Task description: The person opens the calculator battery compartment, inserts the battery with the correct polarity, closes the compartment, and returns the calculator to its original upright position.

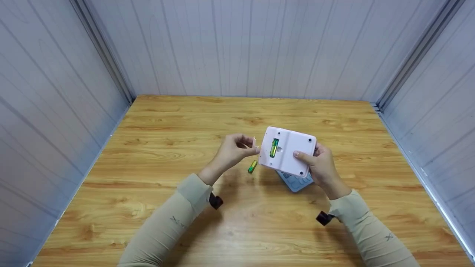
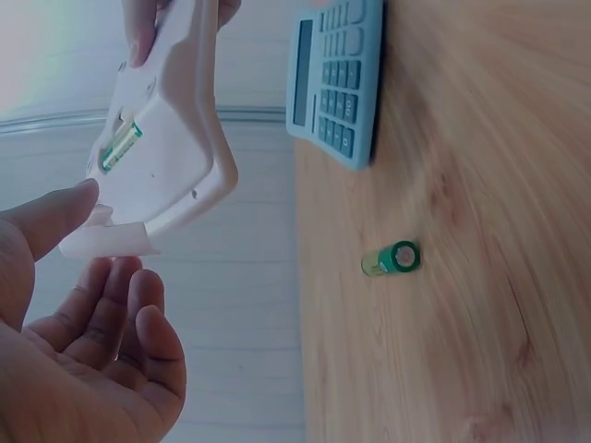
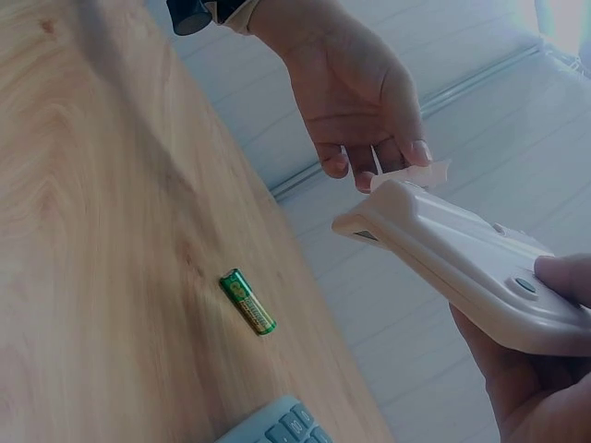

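A pale pink calculator (image 1: 287,150) is held up by my right hand (image 1: 322,165), its back facing me and the thumb across it. One green-and-gold battery (image 1: 274,148) sits in its uncovered battery slot. Between thumb and fingertips my left hand (image 1: 234,150) pinches a small pale battery cover (image 2: 111,238), close beside the calculator's left edge. Below, a loose green battery (image 1: 252,167) lies on the table. The face of the pink calculator is turned away from the head view.
A blue calculator (image 1: 295,181) lies on the wooden table (image 1: 167,148), partly hidden beneath the raised pink one. Pale panel walls (image 1: 237,48) enclose the back and both sides of the table.
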Available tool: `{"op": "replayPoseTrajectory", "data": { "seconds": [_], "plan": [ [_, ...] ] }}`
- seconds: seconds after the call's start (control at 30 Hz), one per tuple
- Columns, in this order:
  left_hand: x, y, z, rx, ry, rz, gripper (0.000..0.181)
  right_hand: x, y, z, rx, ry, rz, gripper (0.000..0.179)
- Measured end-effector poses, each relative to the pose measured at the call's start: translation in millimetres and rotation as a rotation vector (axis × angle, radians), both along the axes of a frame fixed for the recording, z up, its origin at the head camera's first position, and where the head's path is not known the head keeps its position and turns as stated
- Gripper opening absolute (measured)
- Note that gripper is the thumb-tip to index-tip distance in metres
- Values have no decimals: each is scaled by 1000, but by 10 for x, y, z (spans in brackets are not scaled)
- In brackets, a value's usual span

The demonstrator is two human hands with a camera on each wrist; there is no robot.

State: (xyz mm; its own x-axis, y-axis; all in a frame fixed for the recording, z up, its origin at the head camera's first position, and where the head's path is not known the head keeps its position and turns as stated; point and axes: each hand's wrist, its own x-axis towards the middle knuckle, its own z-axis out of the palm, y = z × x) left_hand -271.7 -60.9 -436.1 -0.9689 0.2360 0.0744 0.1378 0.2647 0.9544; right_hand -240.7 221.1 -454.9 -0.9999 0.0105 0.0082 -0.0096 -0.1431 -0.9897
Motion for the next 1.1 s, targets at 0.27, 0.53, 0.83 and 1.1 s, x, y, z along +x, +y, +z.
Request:
{"op": "replayPoseTrajectory", "data": {
  "seconds": [0.27, 0.53, 0.83, 1.1],
  "plan": [
    [34, 93, 34, 25, -20, -56, 27, 12, 12, -11, 10, -28, 8, 46],
    [48, 185, 39, 51, -29, -96, 22, 2, 10, -20, 11, -17, 18, 44],
    [50, 272, 33, 1, -3, -106, 19, -3, -16, -41, 6, -14, 17, 46],
    [60, 325, 28, -26, -6, -90, 19, 4, -52, -44, 46, -2, 14, 45]
  ]
}}
